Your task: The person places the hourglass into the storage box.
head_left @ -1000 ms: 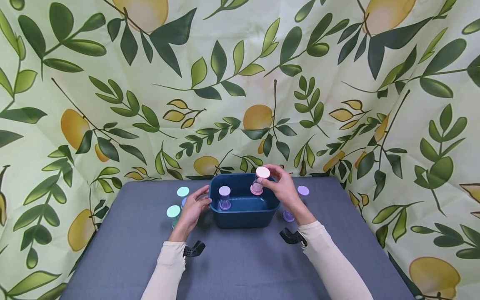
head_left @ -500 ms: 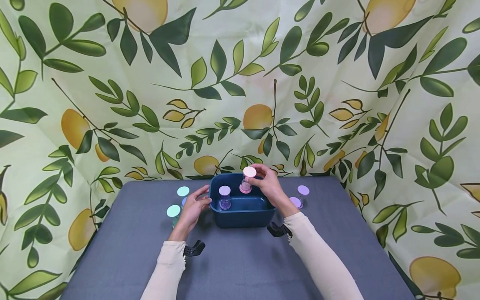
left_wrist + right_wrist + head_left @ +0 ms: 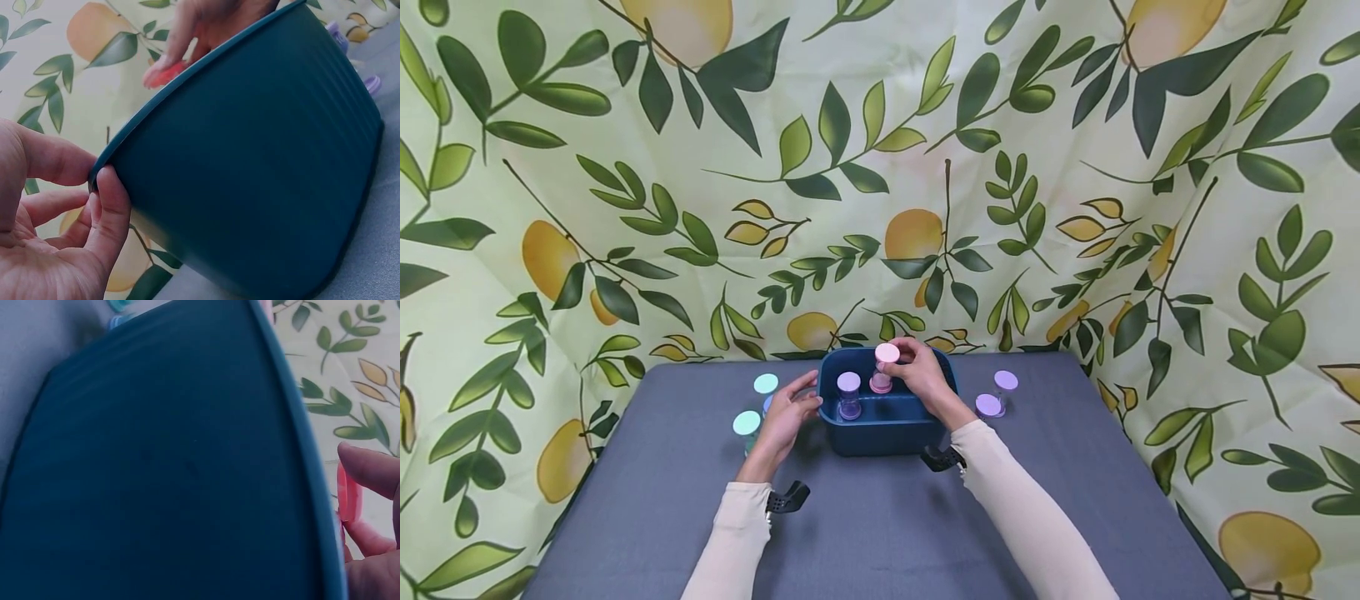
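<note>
A pink sand timer (image 3: 887, 353) stands upright inside the dark blue bin (image 3: 886, 440), held by its upper part between the thumb and fingers of my right hand (image 3: 922, 377). Whether its base touches the bin floor I cannot tell. To its left in the bin is an upright purple sand timer (image 3: 848, 383). My left hand (image 3: 782, 421) grips the bin's left rim, and the left wrist view shows the thumb and fingers pinching that rim (image 3: 134, 120). In the right wrist view the bin wall hides most of the pink timer, leaving its pink cap (image 3: 350, 494) visible.
Left of the bin stand two green-capped sand timers (image 3: 747, 423) and a mostly hidden blue one (image 3: 767, 403). Two lilac-capped timers (image 3: 988, 406) are to the right. The grey table (image 3: 865, 525) meets a leaf-and-lemon patterned cloth (image 3: 850, 275) behind.
My right hand has carried the pink sand timer leftward within the bin, toward the purple one, and slightly lower. My left hand has stayed on the rim.
</note>
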Motion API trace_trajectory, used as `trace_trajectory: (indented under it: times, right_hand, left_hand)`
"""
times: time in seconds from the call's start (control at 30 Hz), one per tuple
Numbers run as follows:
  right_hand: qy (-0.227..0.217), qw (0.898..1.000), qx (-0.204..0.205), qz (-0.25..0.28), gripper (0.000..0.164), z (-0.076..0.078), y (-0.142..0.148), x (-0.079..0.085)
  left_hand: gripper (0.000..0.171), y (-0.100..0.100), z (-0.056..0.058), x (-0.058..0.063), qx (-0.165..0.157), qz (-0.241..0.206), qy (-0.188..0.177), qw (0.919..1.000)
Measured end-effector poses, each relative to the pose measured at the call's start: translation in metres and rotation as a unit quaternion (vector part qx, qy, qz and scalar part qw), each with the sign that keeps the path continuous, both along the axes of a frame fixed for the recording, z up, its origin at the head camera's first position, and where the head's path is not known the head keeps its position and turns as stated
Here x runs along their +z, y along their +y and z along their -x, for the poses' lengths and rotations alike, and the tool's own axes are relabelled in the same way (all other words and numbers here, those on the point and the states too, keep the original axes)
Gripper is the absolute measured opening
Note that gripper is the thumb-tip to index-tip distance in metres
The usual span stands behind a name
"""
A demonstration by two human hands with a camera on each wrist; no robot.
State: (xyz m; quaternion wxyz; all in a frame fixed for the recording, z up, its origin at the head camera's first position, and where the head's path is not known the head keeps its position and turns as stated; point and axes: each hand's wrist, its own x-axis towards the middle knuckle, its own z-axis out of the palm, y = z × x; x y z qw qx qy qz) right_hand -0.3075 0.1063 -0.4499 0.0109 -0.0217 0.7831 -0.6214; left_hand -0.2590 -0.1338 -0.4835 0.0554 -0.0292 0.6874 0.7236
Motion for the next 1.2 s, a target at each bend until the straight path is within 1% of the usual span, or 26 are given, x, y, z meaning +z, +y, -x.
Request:
trace_trajectory:
  times: [0.23,0.5,0.63,1.0,1.2]
  right_hand:
    - [-0.005,0.999,0.005,-0.041,0.042,0.008,-0.004,-0.008]
    - [-0.011,0.998,0.017,-0.067,0.041,0.014,-0.009,-0.015]
    - [-0.032,0.996,0.027,-0.079,0.041,0.015,-0.010,-0.018]
    - [-0.083,0.992,0.043,-0.083,0.042,0.016,-0.009,-0.020]
    - [-0.075,0.990,0.040,-0.116,0.039,0.017,-0.011,-0.024]
  left_hand:
    - [0.054,0.001,0.000,0.000,0.001,0.004,-0.002,1.0000]
    - [0.054,0.001,-0.001,0.001,0.003,0.007,0.001,1.0000]
    - [0.054,0.001,-0.001,0.001,0.005,0.008,-0.002,1.0000]
    - [0.054,0.001,-0.001,0.000,0.007,0.010,-0.001,0.9999]
    - [0.053,0.000,-0.001,-0.002,0.005,0.011,0.001,0.9999]
